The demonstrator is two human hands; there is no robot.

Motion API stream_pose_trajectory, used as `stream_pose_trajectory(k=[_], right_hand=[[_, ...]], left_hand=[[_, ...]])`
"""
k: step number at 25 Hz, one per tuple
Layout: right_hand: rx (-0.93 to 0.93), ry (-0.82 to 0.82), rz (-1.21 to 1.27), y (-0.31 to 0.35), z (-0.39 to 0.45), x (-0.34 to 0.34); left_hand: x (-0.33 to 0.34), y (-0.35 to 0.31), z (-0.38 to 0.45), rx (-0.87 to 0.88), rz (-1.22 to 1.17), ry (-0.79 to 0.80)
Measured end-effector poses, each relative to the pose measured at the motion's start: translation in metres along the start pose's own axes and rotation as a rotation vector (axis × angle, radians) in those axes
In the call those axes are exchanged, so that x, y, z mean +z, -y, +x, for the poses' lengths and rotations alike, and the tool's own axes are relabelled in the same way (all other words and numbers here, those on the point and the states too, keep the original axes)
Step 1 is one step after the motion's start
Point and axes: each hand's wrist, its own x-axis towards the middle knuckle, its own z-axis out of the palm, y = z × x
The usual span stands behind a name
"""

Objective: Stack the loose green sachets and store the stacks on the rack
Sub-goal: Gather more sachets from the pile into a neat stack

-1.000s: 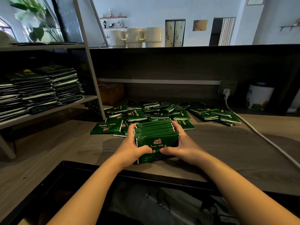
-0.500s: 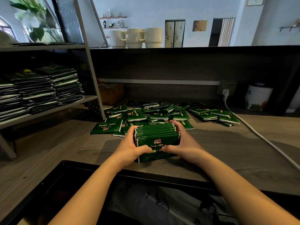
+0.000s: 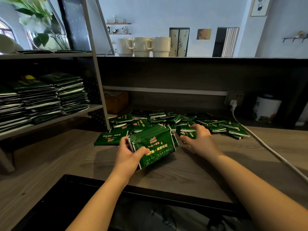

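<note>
My left hand (image 3: 129, 153) has its grip round a stack of green sachets (image 3: 154, 144), thumb lying across the printed front and fingers curled behind the left edge. The stack stands on edge and tilts, its lower right corner down near the table (image 3: 53, 157), its top leaning away from me. My right hand (image 3: 199, 139) is apart from the stack, just to its right; its grip holds nothing, the fingers spread and relaxed, palm down over the nearest loose sachets (image 3: 188, 130). Whether the fingertips touch those sachets I cannot tell.

Behind both hands the rest of the loose green sachets (image 3: 166, 117) lie scattered in a low heap across the table, some flat, some overlapping, reaching right as far as a white cable (image 3: 260, 144). That cable runs back to a plug in a wall socket (image 3: 234, 100).

To my left stands the rack (image 3: 93, 107), its middle shelf already carrying several tall stacks of sachets (image 3: 50, 97) side by side. A brown box (image 3: 116, 101) sits on the table just right of the rack's post. At far right is a white canister (image 3: 265, 110) with a printed pattern. On the ledge above stand three cream mugs (image 3: 145, 46).
</note>
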Motion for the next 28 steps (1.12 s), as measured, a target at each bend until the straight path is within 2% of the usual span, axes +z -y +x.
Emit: stream_pose_trajectory(k=[5, 15, 20, 25, 28], right_hand=[[0.004, 0.203, -0.200, -0.003, 0.034, 0.012], [-0.111, 0.126, -0.424, -0.009, 0.045, 0.014], [-0.139, 0.165, -0.382, -0.011, 0.024, -0.013], [-0.243, 0.198, -0.269, -0.017, -0.030, -0.042], [-0.272, 0.258, -0.343, -0.020, -0.044, -0.043]], left_hand=[[-0.001, 0.006, 0.006, 0.011, -0.032, 0.027], [-0.001, 0.009, 0.009, 0.027, -0.075, 0.044], [0.000, 0.004, 0.005, 0.020, -0.090, 0.055], [0.000, 0.000, 0.001, -0.019, -0.029, 0.027], [0.001, -0.004, -0.003, -0.033, 0.001, 0.023]])
